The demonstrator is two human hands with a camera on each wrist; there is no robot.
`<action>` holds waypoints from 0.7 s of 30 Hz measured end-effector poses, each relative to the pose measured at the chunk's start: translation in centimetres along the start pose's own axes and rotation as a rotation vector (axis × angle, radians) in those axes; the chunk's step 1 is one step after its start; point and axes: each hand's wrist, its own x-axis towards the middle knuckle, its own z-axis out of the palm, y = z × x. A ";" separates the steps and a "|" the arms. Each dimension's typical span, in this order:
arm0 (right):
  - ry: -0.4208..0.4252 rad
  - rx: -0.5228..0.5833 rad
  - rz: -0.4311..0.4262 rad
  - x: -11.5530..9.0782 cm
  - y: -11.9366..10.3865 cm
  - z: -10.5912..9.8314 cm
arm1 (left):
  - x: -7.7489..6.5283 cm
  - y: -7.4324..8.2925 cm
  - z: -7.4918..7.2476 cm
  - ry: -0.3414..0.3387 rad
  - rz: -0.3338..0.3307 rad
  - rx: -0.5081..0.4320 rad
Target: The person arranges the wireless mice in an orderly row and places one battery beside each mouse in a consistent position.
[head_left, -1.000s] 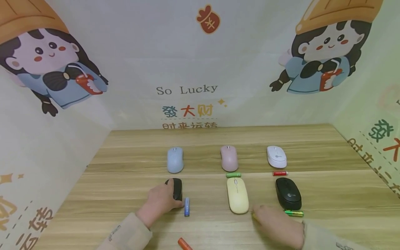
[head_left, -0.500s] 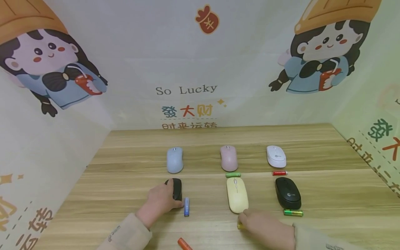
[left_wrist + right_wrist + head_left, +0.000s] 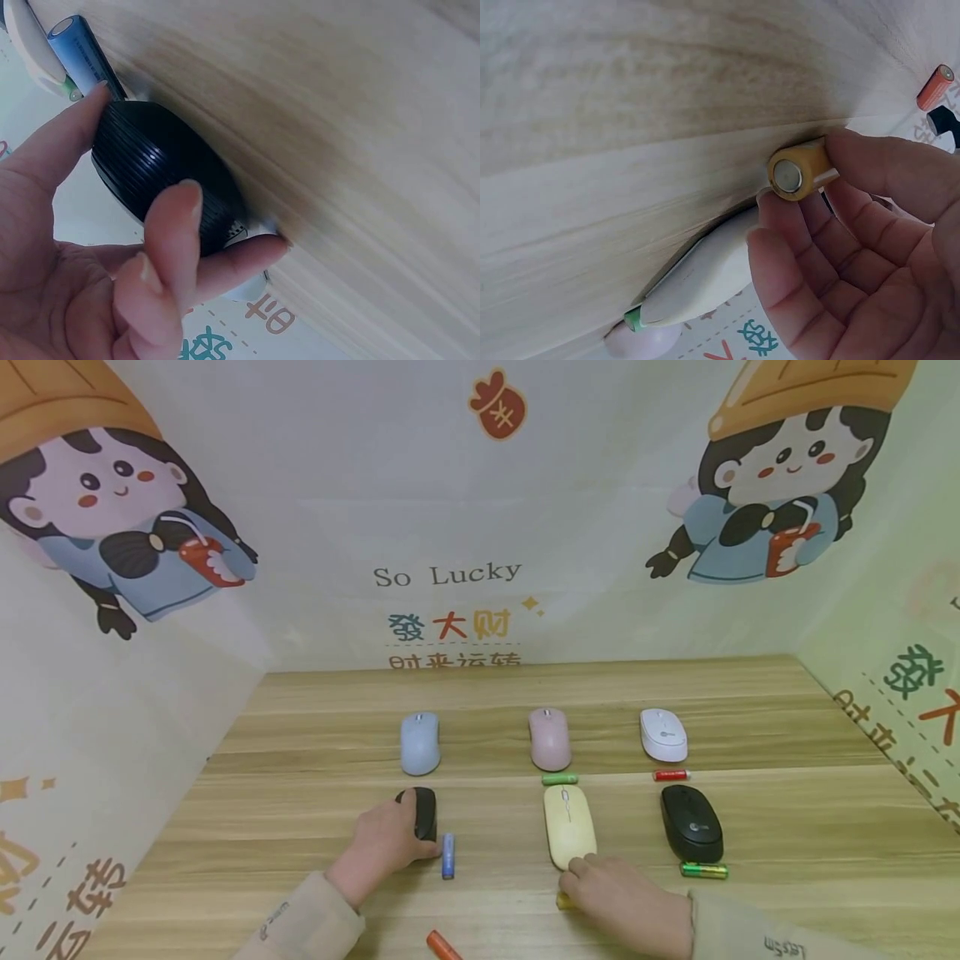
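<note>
In the head view my left hand point(image 3: 382, 837) grips a black computer mouse point(image 3: 426, 814) by its sides; its ridged end faces the camera in the left wrist view. Right beside the thumb lies a blue battery point(image 3: 448, 857). My right hand point(image 3: 622, 893) pinches a yellow battery point(image 3: 802, 171) between thumb and fingers, low over the table. That battery sits just below the near end of a yellow mouse point(image 3: 570, 828), and my fingers overlap the mouse's edge in the head view.
Behind stand a blue mouse point(image 3: 420, 743), a pink mouse point(image 3: 550, 739) and a white mouse point(image 3: 663, 735). A black mouse point(image 3: 692, 822) is at right, a green-gold battery point(image 3: 704, 871) below it. Also on the table: a green battery point(image 3: 560, 779), a red battery point(image 3: 671, 775), an orange battery point(image 3: 443, 945).
My right hand has moved left with the yellow battery, from the right of the yellow mouse to below its near end. The left hand and its black mouse have stayed put.
</note>
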 end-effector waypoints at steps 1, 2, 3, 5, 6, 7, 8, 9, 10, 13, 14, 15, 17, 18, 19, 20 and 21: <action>-0.004 0.003 0.001 0.0 0.0 0.0 | 0.0 0.0 0.0 0.000 0.000 -0.001; -0.006 0.008 0.002 0.0 0.0 0.0 | 0.0 0.0 0.0 0.001 0.002 -0.001; -0.008 0.011 0.002 0.0 0.0 0.0 | 0.0 0.0 0.0 0.001 0.002 0.000; -0.012 0.017 0.003 0.0 0.1 0.1 | 0.0 0.0 0.0 0.002 0.005 -0.001; -0.015 0.022 0.005 0.0 0.1 0.1 | 0.0 -0.1 0.0 0.002 0.006 -0.002; -0.016 0.026 0.008 0.0 0.1 0.1 | 0.0 -0.1 0.1 0.002 0.006 -0.002; -0.018 0.026 0.009 0.0 0.1 0.1 | 0.0 -0.1 0.1 0.003 0.007 -0.003; -0.015 0.024 0.010 0.0 0.1 0.1 | 0.0 -0.1 0.1 0.003 0.007 -0.004; -0.009 0.016 0.012 0.0 0.0 0.1 | 0.0 -0.1 0.0 0.004 0.008 -0.005; 0.007 0.034 0.036 -0.1 0.0 -0.1 | -0.1 -0.1 0.0 0.004 0.010 -0.011; 0.018 0.051 0.049 -0.2 0.0 -0.2 | -0.1 -0.1 0.0 0.004 0.011 -0.013; 0.031 0.078 0.061 -0.3 0.1 -0.4 | -0.1 -0.1 -0.1 0.004 0.012 -0.015; 0.039 0.155 0.102 -0.5 0.4 -0.8 | -0.2 0.0 -0.1 0.003 0.013 -0.015; 0.050 0.182 0.122 -0.6 0.7 -1.1 | -0.2 0.0 -0.1 0.002 0.013 -0.014; 0.075 0.184 0.142 -0.8 1.1 -1.3 | -0.2 0.0 -0.2 0.001 0.012 -0.012; 0.099 0.177 0.155 -0.9 1.6 -1.7 | -0.2 0.0 -0.2 0.000 0.010 -0.010; 0.118 0.159 0.176 -1.1 2.2 -2.0 | -0.2 -0.1 -0.2 0.000 0.009 -0.009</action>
